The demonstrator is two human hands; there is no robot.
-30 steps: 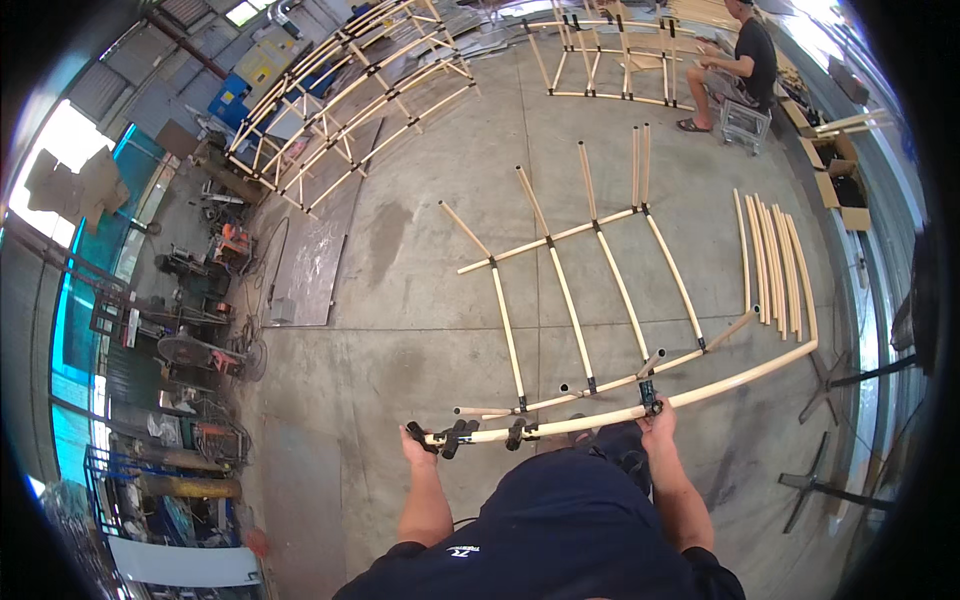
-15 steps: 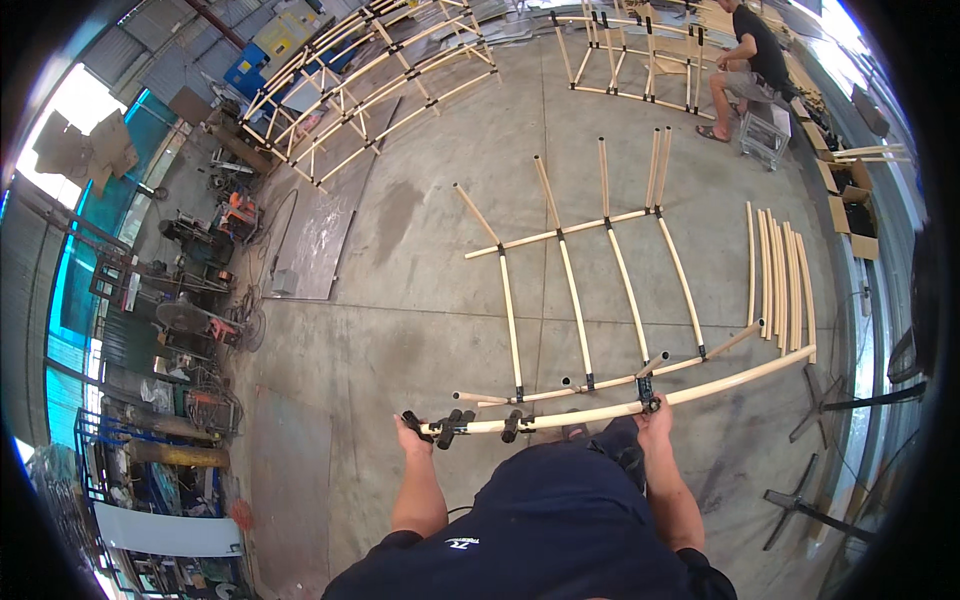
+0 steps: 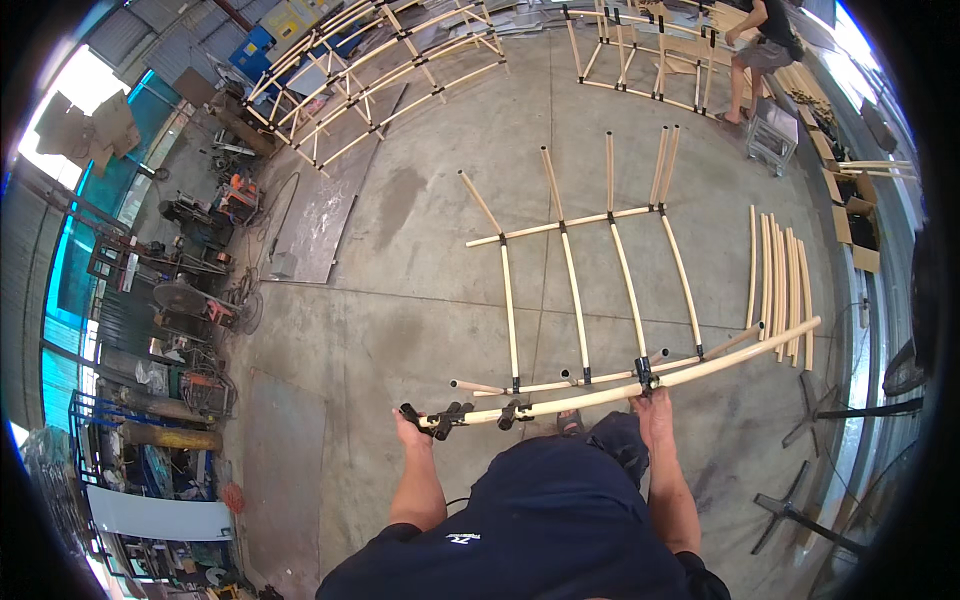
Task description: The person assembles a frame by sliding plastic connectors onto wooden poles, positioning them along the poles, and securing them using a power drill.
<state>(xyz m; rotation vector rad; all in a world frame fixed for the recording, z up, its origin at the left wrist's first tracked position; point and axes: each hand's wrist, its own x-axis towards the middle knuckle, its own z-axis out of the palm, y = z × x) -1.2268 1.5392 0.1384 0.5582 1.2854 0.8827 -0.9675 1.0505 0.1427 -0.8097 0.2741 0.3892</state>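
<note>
A long cream pole [image 3: 590, 399] runs across in front of me, its right end tilted farther away. My left hand [image 3: 413, 430] is closed round its left end, by a black connector [image 3: 410, 412]. Two more black connectors, one a cluster [image 3: 452, 420] and one single [image 3: 512, 413], sit along the left part. My right hand [image 3: 655, 412] is closed at the pole just below another black connector [image 3: 645, 378]; its fingers are partly hidden. Just beyond lies a ladder-like frame [image 3: 575, 300] of cream poles with black joints, several short poles standing up from it.
Several loose poles [image 3: 780, 285] lie on the floor at the right, near black stand bases [image 3: 800, 412]. Larger pole frames [image 3: 380, 80] stand at the back. A co-worker [image 3: 765, 50] is by a metal step stool [image 3: 770, 143]. Tools and machines [image 3: 195, 300] line the left side.
The pole's right part has swung away from me and slightly up, with my right hand moving along. The co-worker at the back has moved right and stands more upright.
</note>
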